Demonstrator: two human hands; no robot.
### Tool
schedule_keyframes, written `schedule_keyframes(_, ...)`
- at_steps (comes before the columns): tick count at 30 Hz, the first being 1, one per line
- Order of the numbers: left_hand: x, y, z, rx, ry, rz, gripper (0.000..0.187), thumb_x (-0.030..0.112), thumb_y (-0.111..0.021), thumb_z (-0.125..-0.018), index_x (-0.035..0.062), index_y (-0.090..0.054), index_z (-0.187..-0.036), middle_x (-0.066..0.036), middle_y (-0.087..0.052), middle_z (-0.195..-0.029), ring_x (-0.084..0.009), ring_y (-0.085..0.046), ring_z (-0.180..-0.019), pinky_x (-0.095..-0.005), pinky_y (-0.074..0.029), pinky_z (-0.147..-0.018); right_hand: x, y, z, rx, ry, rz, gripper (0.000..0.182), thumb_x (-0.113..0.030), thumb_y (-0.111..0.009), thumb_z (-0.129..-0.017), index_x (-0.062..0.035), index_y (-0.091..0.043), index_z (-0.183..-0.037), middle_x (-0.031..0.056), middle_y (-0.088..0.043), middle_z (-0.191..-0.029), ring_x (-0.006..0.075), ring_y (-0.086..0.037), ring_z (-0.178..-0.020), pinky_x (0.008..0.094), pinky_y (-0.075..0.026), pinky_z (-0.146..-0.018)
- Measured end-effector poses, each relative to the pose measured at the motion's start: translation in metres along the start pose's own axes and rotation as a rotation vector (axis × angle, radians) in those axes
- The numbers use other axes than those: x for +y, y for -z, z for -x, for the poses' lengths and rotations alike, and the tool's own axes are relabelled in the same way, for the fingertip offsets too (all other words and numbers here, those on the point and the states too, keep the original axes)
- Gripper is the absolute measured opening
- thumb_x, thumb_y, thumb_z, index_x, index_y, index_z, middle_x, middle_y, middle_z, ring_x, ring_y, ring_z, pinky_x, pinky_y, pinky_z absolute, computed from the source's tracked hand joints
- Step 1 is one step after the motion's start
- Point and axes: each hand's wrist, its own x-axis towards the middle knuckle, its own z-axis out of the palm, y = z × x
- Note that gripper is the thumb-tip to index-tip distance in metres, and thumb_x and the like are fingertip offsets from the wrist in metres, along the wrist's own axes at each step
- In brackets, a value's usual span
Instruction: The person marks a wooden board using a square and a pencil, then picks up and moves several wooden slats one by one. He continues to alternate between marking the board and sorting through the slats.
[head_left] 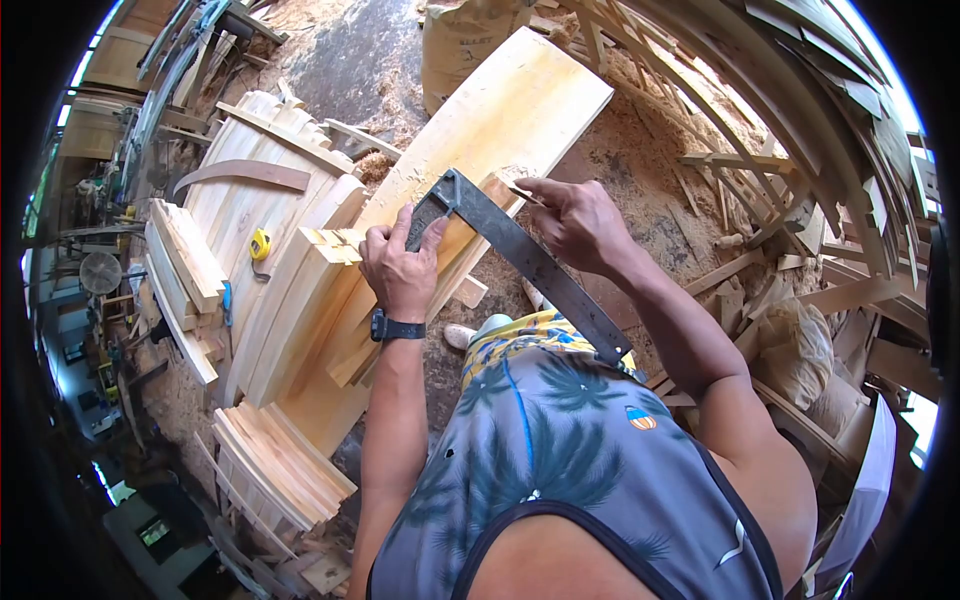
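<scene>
My left hand (400, 268) grips the dark stock of a carpenter's square (545, 268), thumb on one side and fingers on the other. It presses the stock against a narrow wooden piece (452, 242). The long metal blade crosses that piece near its end and sticks out over my body. In my right hand (580, 222) a thin pencil (528, 195) is pinched, its point by the end of the wooden piece, close to the blade. Below the square lies a wide pale plank (500, 105) that reaches away from me.
Curved boards (285, 330) are stacked left of the plank, with a yellow tape measure (261, 244) and a curved brown strip (240, 174) on the wood there. More cut pieces (275, 465) sit lower left. Wood frames (770, 130) and sawdust fill the right.
</scene>
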Motion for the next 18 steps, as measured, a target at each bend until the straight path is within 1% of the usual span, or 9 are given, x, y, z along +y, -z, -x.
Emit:
schedule_keyframes(2,-0.005,-0.005,0.002,-0.030,0.033,0.037,0.064,0.069,-0.069,-0.088,0.0182,-0.077,-0.126,-0.010,-0.056,-0.094,-0.0315,-0.057,-0.092,-0.0475,-0.047,-0.083,0.003,-0.012,-0.011,0.085,0.155,0.120,0.035,-0.014,-0.056,-0.091,-0.0087,-0.077,-0.119,0.0249,-0.072,-0.082,0.0395,-0.073,-0.077,0.0475,-0.059,-0.075)
schedule_keyframes(3,-0.004,-0.002,0.001,-0.027,0.035,0.036,0.064,0.069,-0.069,-0.088,0.0182,-0.077,-0.126,-0.010,-0.056,-0.094,-0.0315,-0.057,-0.092,-0.0475,-0.047,-0.083,0.005,-0.017,-0.017,0.084,0.158,0.120,0.035,-0.014,-0.056,-0.091,-0.0087,-0.077,-0.119,0.0249,-0.072,-0.082,0.0395,-0.073,-0.077,0.0475,-0.059,-0.075)
schedule_keyframes(5,0.002,0.002,-0.001,0.011,-0.011,-0.005,0.063,0.063,-0.072,-0.088,0.0117,-0.077,-0.124,-0.011,-0.057,-0.087,-0.0314,-0.058,-0.084,-0.0450,-0.049,-0.080,0.006,-0.025,-0.027,0.123,0.262,0.207,0.034,-0.016,-0.057,-0.090,-0.0104,-0.077,-0.116,0.0243,-0.073,-0.083,0.0403,-0.073,-0.081,0.0505,-0.059,-0.078)
schedule_keyframes(9,0.001,0.002,0.000,0.014,-0.014,-0.014,0.063,0.064,-0.072,-0.088,0.0119,-0.077,-0.124,-0.011,-0.057,-0.087,-0.0311,-0.058,-0.085,-0.0448,-0.049,-0.081,0.003,-0.033,-0.042,0.080,0.250,0.224,0.034,-0.014,-0.056,-0.087,-0.0100,-0.078,-0.112,0.0239,-0.074,-0.086,0.0403,-0.073,-0.084,0.0505,-0.059,-0.080)
schedule_keyframes(11,-0.001,0.000,0.000,-0.074,0.057,0.033,0.068,0.071,-0.065,-0.089,0.0165,-0.076,-0.127,-0.010,-0.056,-0.096,-0.0310,-0.056,-0.094,-0.0475,-0.046,-0.085,0.009,-0.040,-0.051,0.104,0.325,0.245,0.030,-0.016,-0.056,-0.092,-0.0118,-0.080,-0.110,0.0200,-0.074,-0.083,0.0384,-0.073,-0.074,0.0482,-0.059,-0.074)
schedule_keyframes(12,-0.001,0.000,0.000,-0.072,0.058,0.034,0.068,0.071,-0.065,-0.089,0.0165,-0.076,-0.127,-0.010,-0.056,-0.096,-0.0310,-0.056,-0.094,-0.0475,-0.046,-0.085,0.008,-0.040,-0.052,0.103,0.327,0.247,0.030,-0.016,-0.056,-0.092,-0.0118,-0.080,-0.110,0.0200,-0.074,-0.083,0.0384,-0.073,-0.074,0.0482,-0.059,-0.074)
schedule_keyframes(15,-0.001,0.000,0.001,-0.069,0.059,0.035,0.067,0.071,-0.065,-0.089,0.0167,-0.076,-0.127,-0.010,-0.056,-0.096,-0.0308,-0.057,-0.094,-0.0476,-0.046,-0.085,0.004,-0.036,-0.053,0.064,0.390,0.266,0.032,-0.013,-0.055,-0.089,-0.0110,-0.079,-0.110,0.0218,-0.073,-0.082,0.0393,-0.072,-0.073,0.0492,-0.059,-0.072)
schedule_keyframes(17,-0.002,0.000,0.001,-0.071,0.064,0.044,0.067,0.071,-0.065,-0.089,0.0169,-0.076,-0.127,-0.010,-0.056,-0.097,-0.0309,-0.057,-0.094,-0.0477,-0.046,-0.085,-0.003,-0.029,-0.048,-0.057,0.338,0.406,0.029,-0.011,-0.055,-0.081,-0.0094,-0.079,-0.099,0.0233,-0.071,-0.076,0.0409,-0.071,-0.071,0.0507,-0.058,-0.069)
schedule_keyframes(18,-0.001,0.000,0.001,-0.071,0.066,0.047,0.067,0.071,-0.065,-0.089,0.0169,-0.076,-0.127,-0.010,-0.056,-0.097,-0.0309,-0.057,-0.094,-0.0477,-0.046,-0.085,-0.008,-0.023,-0.044,-0.058,0.338,0.409,0.029,-0.011,-0.055,-0.081,-0.0094,-0.079,-0.099,0.0233,-0.071,-0.076,0.0409,-0.071,-0.071,0.0507,-0.058,-0.069)
